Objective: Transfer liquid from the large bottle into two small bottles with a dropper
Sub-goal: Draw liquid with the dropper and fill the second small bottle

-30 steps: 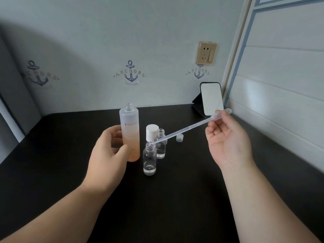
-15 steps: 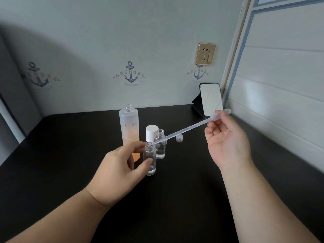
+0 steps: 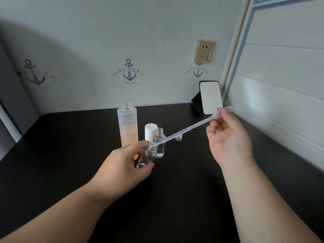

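now dropper (image 3: 185, 131) tip in small bottle (image 3: 148, 155) mouth, bottle tilted between left fingers (image 3: 140, 146).

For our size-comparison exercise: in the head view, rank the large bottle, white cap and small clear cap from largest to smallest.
1. large bottle
2. white cap
3. small clear cap
All stand at similar depth, so the order is safe.

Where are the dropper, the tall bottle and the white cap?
dropper (image 3: 185, 130), head view, middle of its thin stem.
tall bottle (image 3: 127, 118), head view, frosted upper body.
white cap (image 3: 150, 130), head view, its side.
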